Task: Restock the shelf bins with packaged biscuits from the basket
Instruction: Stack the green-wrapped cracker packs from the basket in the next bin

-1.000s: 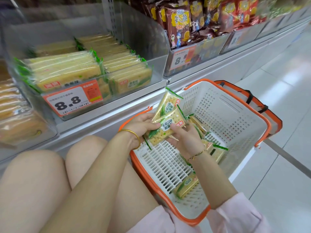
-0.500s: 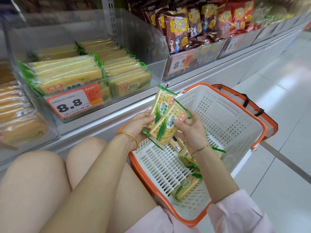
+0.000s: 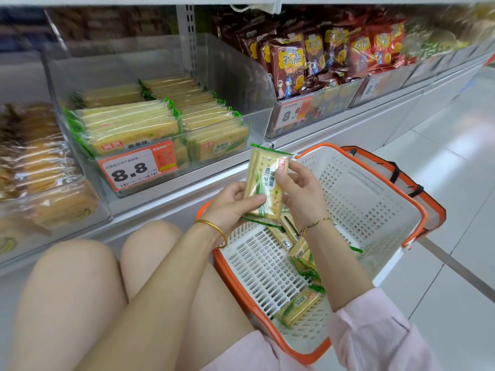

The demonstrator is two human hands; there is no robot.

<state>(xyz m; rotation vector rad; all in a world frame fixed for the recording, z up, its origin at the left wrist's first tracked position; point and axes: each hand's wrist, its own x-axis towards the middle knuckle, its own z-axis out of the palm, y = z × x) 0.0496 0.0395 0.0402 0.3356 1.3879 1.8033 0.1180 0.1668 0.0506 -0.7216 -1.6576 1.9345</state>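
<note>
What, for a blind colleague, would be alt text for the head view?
The left hand and right hand hold green-trimmed biscuit packets upright over a white basket, before a clear shelf bin of matching packets. More packets lie in the basket.

held packets: layers overlapping, count not resolving | loose packets in basket: right forearm is covering several | brown biscuits: left edge is cutting them off, blurring | far-right bags: smearing, labels unreadable | price tag: small print too fine
</note>
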